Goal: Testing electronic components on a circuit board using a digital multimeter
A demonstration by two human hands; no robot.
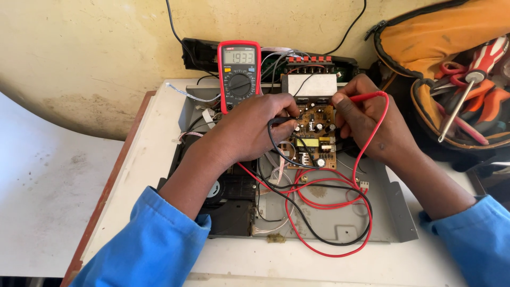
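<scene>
The circuit board (313,135) lies between both hands. The left hand (249,130) pinches a black probe (281,121) at the board's left edge; the right hand (366,125) grips a red probe (366,96) above its top-right corner.

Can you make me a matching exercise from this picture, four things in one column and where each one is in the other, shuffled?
Things:
1. red probe
2. black probe
3. multimeter
4. screwdriver

Places:
A. in the orange tool bag at the right
B. held in the right hand, tip near the top right edge of the circuit board
C. propped against the wall behind the open metal chassis
D. held in the left hand, tip at the board's left side

Pairs: 1-B, 2-D, 3-C, 4-A
</scene>
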